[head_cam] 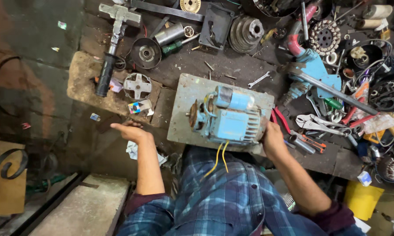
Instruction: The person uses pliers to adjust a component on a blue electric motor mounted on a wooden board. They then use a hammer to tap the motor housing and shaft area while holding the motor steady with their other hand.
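Observation:
A light blue electric motor (229, 116) lies on a grey metal plate (184, 101) in front of me, its shaft end facing left and two yellow wires (218, 158) hanging from its near side. My right hand (272, 139) rests against the motor's right end at the plate's edge; its fingers are hidden behind the motor. My left hand (129, 130) hovers open, palm down, to the left of the plate, holding nothing, just below a small coloured scrap (134, 107).
The bench is crowded with parts: a cross-shaped metal piece (137, 85), a pulley (146, 53), a stepped pulley (246, 32), a spanner (258, 80), pliers and red-handled cutters (316, 123), a blue tool (316, 72), a yellow container (362, 199). Stone steps lie lower left.

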